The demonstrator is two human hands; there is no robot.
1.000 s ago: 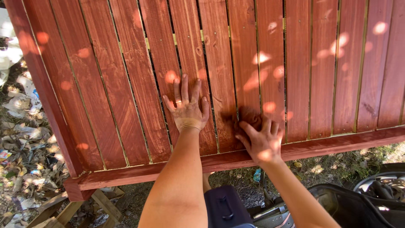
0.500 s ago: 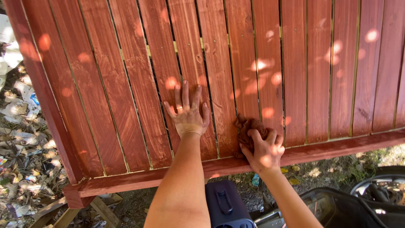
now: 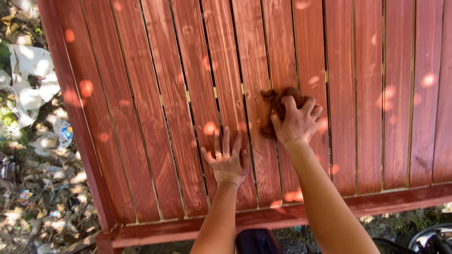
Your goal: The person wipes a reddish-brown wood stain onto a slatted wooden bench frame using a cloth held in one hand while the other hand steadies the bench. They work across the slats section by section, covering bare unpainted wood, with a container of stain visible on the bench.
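Now rag [image 3: 278, 99] under right hand [image 3: 296, 124]

Outdoor yard: red-stained slatted wood panel [image 3: 367, 94], dappled sun, dry leaves and litter [image 3: 33, 188] on ground.

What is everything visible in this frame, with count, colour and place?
slatted wooden panel: one, red-brown stained, fills most of the view, framed along the left and bottom edges
rag: one, brown, bunched on a slat near the centre, under the right hand
white sheeting: crumpled, white, on the ground at the left edge
litter and dry leaves: scattered, mixed colours, on the ground lower left
dark object: one, dark, below the panel's bottom rail; kind unclear
ring: one, pale, on a finger of the left hand
left hand: one, flat on the slats, fingers spread
right hand: one, pressed on the rag
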